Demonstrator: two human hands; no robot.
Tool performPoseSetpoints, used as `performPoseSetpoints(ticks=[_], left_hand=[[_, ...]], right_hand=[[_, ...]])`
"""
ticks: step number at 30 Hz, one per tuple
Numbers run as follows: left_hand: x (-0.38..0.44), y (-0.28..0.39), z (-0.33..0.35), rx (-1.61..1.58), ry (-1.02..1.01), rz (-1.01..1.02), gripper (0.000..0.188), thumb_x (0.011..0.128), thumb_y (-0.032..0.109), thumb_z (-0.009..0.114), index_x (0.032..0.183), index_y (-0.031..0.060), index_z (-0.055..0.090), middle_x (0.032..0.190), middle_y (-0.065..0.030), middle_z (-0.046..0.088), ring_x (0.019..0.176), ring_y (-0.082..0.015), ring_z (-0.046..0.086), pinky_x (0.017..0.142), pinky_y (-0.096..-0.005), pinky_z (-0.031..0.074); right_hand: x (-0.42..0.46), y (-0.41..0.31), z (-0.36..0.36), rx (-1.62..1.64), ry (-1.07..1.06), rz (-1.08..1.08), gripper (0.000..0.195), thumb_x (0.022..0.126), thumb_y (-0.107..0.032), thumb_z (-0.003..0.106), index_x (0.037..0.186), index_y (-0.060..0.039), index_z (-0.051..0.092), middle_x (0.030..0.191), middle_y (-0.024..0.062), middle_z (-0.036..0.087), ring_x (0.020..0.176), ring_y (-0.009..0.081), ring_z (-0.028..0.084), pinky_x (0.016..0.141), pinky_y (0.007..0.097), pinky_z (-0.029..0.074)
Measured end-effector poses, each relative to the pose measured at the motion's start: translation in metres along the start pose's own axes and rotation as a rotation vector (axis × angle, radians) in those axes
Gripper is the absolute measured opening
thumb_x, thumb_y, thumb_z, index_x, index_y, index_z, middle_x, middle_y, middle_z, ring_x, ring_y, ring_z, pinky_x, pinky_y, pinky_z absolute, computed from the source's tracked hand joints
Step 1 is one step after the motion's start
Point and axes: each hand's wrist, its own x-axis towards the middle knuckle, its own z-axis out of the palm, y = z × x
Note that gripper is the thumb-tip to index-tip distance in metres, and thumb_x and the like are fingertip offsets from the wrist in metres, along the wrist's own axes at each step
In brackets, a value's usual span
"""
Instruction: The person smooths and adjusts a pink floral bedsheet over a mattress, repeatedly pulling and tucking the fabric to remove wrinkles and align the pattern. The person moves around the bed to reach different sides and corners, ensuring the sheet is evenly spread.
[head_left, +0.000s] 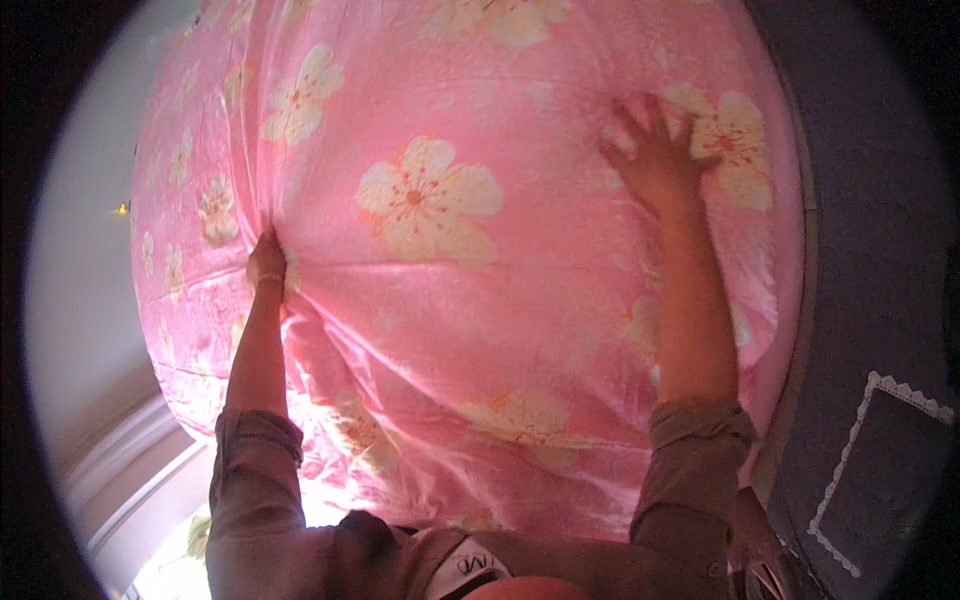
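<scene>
A pink bedsheet (540, 315) printed with large cream blossoms spreads across the broad surface before me. My left hand (267, 259) grips a bunch of its fabric on the left side, and creases fan out from that hold. The fingertips of this hand are partly hidden in the folds. Further right, my right hand (660, 157) lies on the sheet with fingers spread, beside a printed blossom near the right edge. It holds nothing. The fabric there looks fairly smooth, while loose wrinkles gather closer to my body.
Along the right runs a dark grey surface (862, 225), with white lace trim (844, 480) on its lower part. A pale wall (82, 247) stands at the left. Bright light comes through a window (176, 559) at lower left.
</scene>
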Motion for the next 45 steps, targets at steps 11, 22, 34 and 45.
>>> performPoseSetpoints(ticks=[11, 22, 34, 45], left_hand=[[-0.022, 0.07, -0.009, -0.297, -0.172, -0.002, 0.055, 0.097, 0.054, 0.023, 0.139, 0.026, 0.043, 0.131, -0.0114, 0.056, 0.117, -0.0352, 0.055, 0.096, -0.0468, 0.043], [-0.288, -0.085, -0.036, -1.272, -0.293, -0.103, 0.083, 0.077, 0.04, 0.078, 0.133, -0.0042, 0.035, 0.122, -0.022, 0.044, 0.112, -0.0323, 0.046, 0.093, -0.0427, 0.042], [-0.377, -0.079, -0.038, -1.189, -0.312, 0.227, 0.031, 0.079, 0.024, 0.074, 0.093, 0.0026, 0.057, 0.081, -0.0192, 0.063, 0.077, -0.0351, 0.062, 0.066, -0.0415, 0.047], [-0.387, -0.096, -0.011, -0.87, -0.165, 0.203, 0.041, 0.081, 0.033, 0.074, 0.1, 0.0003, 0.057, 0.092, -0.0161, 0.063, 0.084, -0.03, 0.061, 0.073, -0.0396, 0.047]], right_hand=[[-0.01, -0.127, 0.03, -0.182, 0.012, -0.103, 0.064, 0.09, -0.062, 0.042, 0.147, -0.0374, 0.027, 0.157, -0.0043, 0.016, 0.141, 0.047, 0.01, 0.092, 0.0852, 0.01], [-0.36, -0.179, -0.016, -0.207, -0.15, 0.126, 0.069, 0.09, -0.049, 0.052, 0.15, -0.0344, 0.021, 0.159, 0.0054, 0.008, 0.143, 0.0462, 0.001, 0.093, 0.0814, 0.015], [-0.378, -0.195, -0.004, -0.045, -0.368, 0.274, 0.078, 0.084, -0.058, 0.057, 0.15, -0.0316, 0.023, 0.159, 0.0054, 0.006, 0.142, 0.0469, 0.004, 0.098, 0.0782, 0.015], [-0.433, -0.099, -0.026, 0.704, -0.054, 0.174, 0.058, 0.086, -0.043, 0.061, 0.136, -0.0186, 0.047, 0.137, 0.0065, 0.048, 0.124, 0.0261, 0.045, 0.099, 0.0428, 0.041]])
